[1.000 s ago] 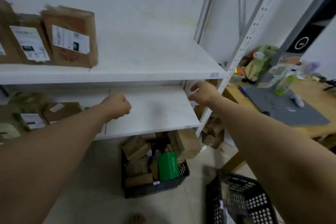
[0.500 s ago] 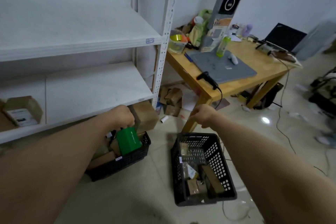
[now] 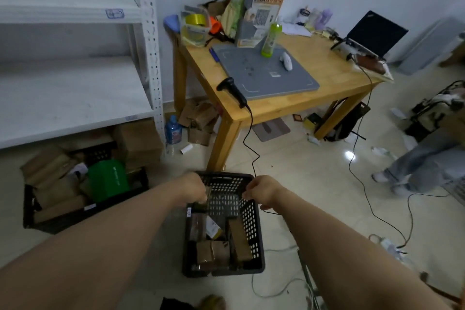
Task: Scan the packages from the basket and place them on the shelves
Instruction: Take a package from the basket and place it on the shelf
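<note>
Both arms reach down over the black basket (image 3: 253, 219) on the tile floor, near the middle. A few brown packages (image 3: 212, 251) sit in its near end. The left hand (image 3: 193, 187) dips in at the far left corner with its fingers curled down, and it's hard to tell if it's got anything. The right hand (image 3: 261, 190) hangs loosely curled over the far right rim. Farther off, a barcode scanner (image 3: 231, 89) lies on the wooden table (image 3: 334, 78) beside a gray mat (image 3: 266, 75). White shelves (image 3: 75, 98) stand on the left, with another crate (image 3: 63, 216) of boxes below them.
</note>
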`<move>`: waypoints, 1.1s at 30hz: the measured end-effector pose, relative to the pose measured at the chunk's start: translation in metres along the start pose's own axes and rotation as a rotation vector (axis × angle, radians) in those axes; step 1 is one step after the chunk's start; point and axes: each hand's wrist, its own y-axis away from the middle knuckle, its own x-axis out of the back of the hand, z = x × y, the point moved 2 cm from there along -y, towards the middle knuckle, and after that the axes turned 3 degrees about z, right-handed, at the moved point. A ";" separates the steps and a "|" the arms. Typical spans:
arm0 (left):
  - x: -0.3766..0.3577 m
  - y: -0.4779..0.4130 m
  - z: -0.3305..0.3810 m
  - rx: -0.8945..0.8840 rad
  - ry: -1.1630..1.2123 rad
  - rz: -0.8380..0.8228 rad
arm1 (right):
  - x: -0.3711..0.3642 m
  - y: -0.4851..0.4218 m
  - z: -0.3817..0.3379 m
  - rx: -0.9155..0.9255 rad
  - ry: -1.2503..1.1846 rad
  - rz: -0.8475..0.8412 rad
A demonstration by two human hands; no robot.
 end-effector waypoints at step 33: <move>-0.158 -0.219 -0.062 0.175 0.010 -0.037 | -0.123 -0.196 0.159 -0.152 0.046 -0.208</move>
